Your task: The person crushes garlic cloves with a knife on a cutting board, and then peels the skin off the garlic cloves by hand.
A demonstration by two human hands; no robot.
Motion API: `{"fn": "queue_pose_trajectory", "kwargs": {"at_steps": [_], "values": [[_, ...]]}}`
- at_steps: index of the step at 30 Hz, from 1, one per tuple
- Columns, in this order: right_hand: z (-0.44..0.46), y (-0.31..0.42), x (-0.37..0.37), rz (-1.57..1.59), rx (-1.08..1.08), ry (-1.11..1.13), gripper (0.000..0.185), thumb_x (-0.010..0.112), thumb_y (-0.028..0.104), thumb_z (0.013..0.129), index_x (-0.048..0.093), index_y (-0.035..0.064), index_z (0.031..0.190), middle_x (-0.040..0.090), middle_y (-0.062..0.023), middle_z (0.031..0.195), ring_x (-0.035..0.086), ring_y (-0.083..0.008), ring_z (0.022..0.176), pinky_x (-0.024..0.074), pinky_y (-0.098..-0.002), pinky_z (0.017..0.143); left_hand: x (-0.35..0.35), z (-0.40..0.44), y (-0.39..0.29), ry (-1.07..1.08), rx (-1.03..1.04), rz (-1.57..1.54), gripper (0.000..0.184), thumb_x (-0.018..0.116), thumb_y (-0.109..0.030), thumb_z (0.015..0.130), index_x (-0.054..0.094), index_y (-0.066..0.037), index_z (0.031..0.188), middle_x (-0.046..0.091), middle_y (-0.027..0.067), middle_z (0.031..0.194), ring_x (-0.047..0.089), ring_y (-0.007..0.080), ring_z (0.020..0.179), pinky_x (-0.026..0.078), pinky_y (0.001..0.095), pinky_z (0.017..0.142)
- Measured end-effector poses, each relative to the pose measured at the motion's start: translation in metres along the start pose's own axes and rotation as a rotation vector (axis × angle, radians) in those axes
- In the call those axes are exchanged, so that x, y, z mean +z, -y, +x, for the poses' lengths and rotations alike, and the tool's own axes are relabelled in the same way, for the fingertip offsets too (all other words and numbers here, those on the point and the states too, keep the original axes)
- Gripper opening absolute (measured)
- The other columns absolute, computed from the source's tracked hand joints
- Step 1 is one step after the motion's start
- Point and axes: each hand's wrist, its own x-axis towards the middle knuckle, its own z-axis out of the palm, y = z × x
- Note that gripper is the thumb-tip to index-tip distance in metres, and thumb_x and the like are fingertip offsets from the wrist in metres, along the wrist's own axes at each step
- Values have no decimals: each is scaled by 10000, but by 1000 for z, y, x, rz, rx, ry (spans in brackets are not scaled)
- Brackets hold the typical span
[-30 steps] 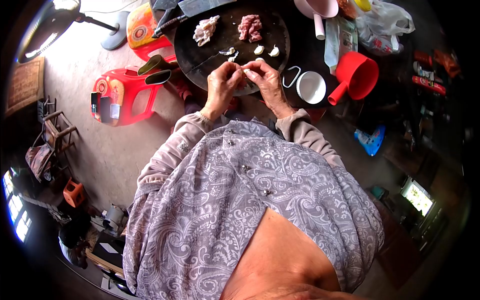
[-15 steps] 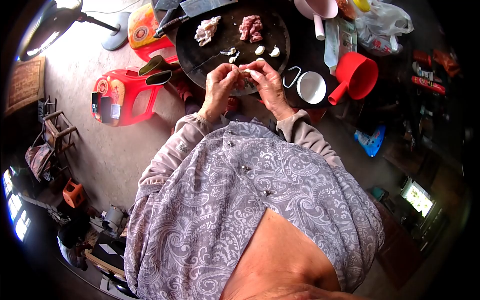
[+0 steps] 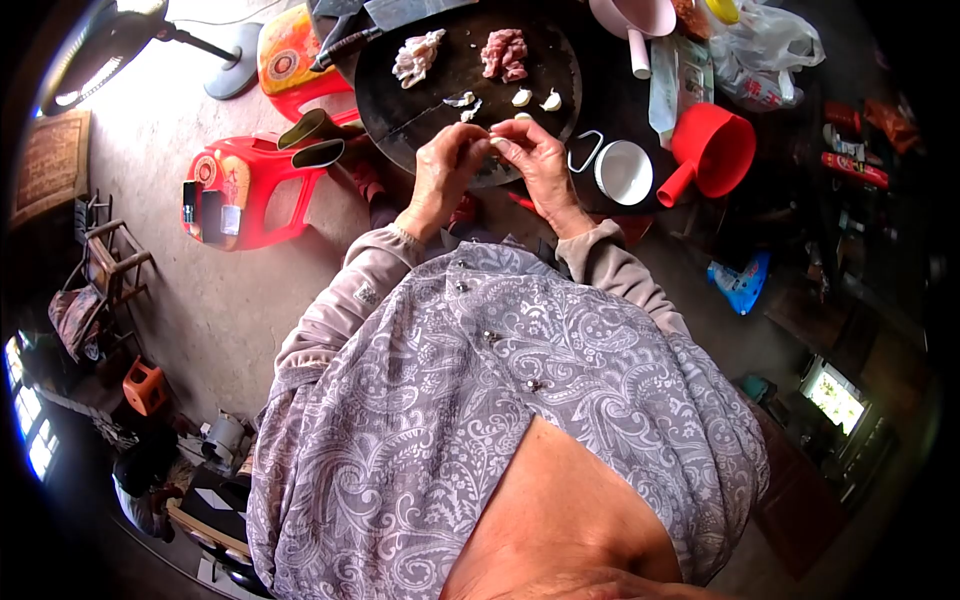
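Over the near edge of a round dark board, my left hand and my right hand meet with pinched fingertips. A small whitish piece, likely a garlic clove, shows at the fingertips of my right hand. What my left fingers grip is too small to make out. Just beyond them, white garlic cloves and thin peel scraps lie on the board. Farther back are a pile of pale, whitish meat pieces and a pile of pink meat.
A cleaver lies at the board's back left. To the right are a white mug, a red dipper, a pink dipper and plastic bags. Red stools and a fan stand left.
My fingertips have shifted slightly against each other, and the pale piece between them has turned. The piles and cloves on the board stay in place.
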Motion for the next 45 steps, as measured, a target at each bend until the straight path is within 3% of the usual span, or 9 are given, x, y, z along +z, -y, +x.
{"fn": "queue_pose_trajectory", "kwargs": {"at_steps": [12, 24, 27, 31, 35, 38, 40, 44, 45], "values": [[-5, 4, 3, -161, -58, -15, 127, 717, 51, 871, 630, 43, 962, 673, 8, 909, 616, -51, 825, 507, -203, 762, -4, -9, -3, 67, -89, 51, 96, 625, -78, 925, 667, -10, 978, 630, 21, 671, 577, 63, 608, 470, 232, 545], [-7, 0, 0, -113, -32, 67, 128, 714, 62, 873, 650, 43, 982, 689, -4, 898, 620, -54, 794, 511, -210, 738, 7, -12, 17, -114, 224, 222, 59, 645, -43, 857, 613, -10, 894, 643, 149, 736, 658, 222, 641, 501, 337, 580], [-7, -12, -3, 93, 32, 37, 128, 702, 66, 883, 647, 54, 997, 683, -8, 918, 626, -66, 828, 514, -216, 757, 12, -14, 16, -113, 130, 152, 70, 626, -69, 883, 614, -3, 901, 641, 102, 709, 640, 183, 622, 485, 307, 562], [-15, -24, -12, 485, 231, 39, 147, 672, 49, 900, 638, 81, 1039, 661, -13, 952, 622, -98, 860, 507, -215, 783, 12, -15, 18, 93, -397, -404, 155, 559, -160, 947, 613, -16, 928, 550, -7, 667, 489, 73, 538, 358, 230, 457], [-21, -34, -20, 831, 244, 139, 160, 641, 52, 918, 634, 74, 1077, 653, -56, 998, 629, -152, 887, 523, -263, 776, 11, -16, 29, 93, -620, -702, 130, 573, -153, 949, 594, -27, 928, 544, -30, 718, 454, 44, 578, 370, 192, 512], [-20, -22, -28, 927, 367, 34, 179, 629, 119, 938, 623, 67, 1109, 648, -61, 1015, 630, -168, 890, 534, -291, 779, 4, -2, 41, 26, -418, -401, 129, 567, -144, 943, 600, -21, 921, 552, -22, 717, 476, 57, 586, 385, 209, 517], [-13, -16, -39, 844, 342, -48, 165, 600, 208, 966, 608, 60, 1037, 635, -58, 968, 635, -174, 871, 548, -293, 775, -7, 18, 43, -27, -56, 252, 73, 560, -88, 898, 594, -24, 888, 564, 74, 691, 551, 158, 594, 447, 314, 545], [14, -36, -73, 254, 158, -155, 164, 535, 234, 1006, 579, 84, 954, 591, -20, 836, 568, -99, 685, 469, -237, 577, -7, 65, 70, -24, 228, 675, 84, 565, -76, 872, 569, -48, 952, 554, 186, 839, 591, 377, 810, 485, 458, 693], [21, -32, -73, -3, 155, -198, 148, 556, 222, 993, 580, 78, 965, 584, -13, 820, 565, -100, 675, 466, -239, 569, -7, 70, 73, 20, 282, 725, 184, 625, -131, 861, 548, -53, 1009, 529, 180, 925, 587, 367, 844, 484, 468, 719]]}}
